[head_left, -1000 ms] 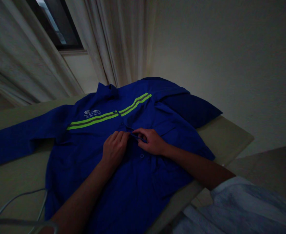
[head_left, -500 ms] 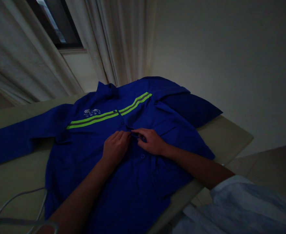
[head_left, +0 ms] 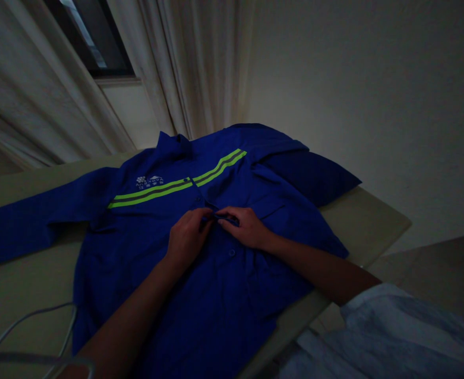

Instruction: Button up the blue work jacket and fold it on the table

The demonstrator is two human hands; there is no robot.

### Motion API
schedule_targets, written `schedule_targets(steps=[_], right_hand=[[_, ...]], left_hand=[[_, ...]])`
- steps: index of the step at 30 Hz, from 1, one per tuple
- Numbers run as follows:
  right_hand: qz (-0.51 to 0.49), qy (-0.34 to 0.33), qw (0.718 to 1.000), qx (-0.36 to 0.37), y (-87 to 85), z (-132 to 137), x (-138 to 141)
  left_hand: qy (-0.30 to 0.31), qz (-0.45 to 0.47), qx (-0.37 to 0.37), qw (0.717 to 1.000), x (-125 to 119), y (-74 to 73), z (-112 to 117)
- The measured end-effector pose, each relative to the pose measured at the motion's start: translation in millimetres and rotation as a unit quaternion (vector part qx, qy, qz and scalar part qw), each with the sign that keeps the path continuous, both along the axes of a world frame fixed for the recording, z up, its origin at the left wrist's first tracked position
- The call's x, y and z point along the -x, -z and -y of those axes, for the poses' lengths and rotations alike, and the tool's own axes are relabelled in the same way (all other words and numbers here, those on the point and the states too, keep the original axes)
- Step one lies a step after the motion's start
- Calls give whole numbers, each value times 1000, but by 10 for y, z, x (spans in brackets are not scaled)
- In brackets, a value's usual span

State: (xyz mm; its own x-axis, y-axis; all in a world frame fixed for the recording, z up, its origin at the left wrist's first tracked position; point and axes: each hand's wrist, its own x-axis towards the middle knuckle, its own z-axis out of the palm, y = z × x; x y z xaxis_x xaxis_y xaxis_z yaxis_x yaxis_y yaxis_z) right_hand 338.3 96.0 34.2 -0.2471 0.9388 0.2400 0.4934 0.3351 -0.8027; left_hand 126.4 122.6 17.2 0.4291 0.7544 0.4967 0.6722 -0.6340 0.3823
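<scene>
A blue work jacket point(head_left: 137, 252) lies spread front side up, with a yellow-green and grey stripe point(head_left: 148, 197) across its chest and a white logo point(head_left: 149, 181) beside it. At the middle of the front placket my left hand point(head_left: 188, 234) pinches the cloth edge. My right hand point(head_left: 245, 227) is closed on the same placket just to the right, thumb and fingers nearly meeting the left fingertips. What lies exactly between the fingertips is hidden. Below my right hand a round button point(head_left: 232, 253) shows, and another button point(head_left: 198, 199) sits above my left hand.
The jacket rests on a pale table point(head_left: 377, 218) whose right corner juts out. A white cable point(head_left: 30, 316) loops at the lower left. Behind the table hang beige curtains point(head_left: 200, 63) near a dark-framed window point(head_left: 93, 37), with a plain wall point(head_left: 354, 95) to the right.
My left hand has turned slightly, its thumb now showing against the placket edge, and my right fingers have shifted a little. Both hands stay on the jacket front.
</scene>
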Motion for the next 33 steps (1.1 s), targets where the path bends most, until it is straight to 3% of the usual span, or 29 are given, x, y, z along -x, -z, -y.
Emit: schedule_targets(steps=[9,20,26,33], right_hand=[[-46,-5,999,15,57,-68,-16],[-2,-28,1000,3,5,-27,-29],[-63,-35,995,67,-40,-10,-22],[-115,-34,985,127,40,-52,-23]], left_hand=[[30,-64,-89,994,-3,-23,22],[17,-105,-134,985,2,-44,37],[-12,-155,-154,976,-6,-86,62],[-24,-188,-164,968,-22,-99,63]])
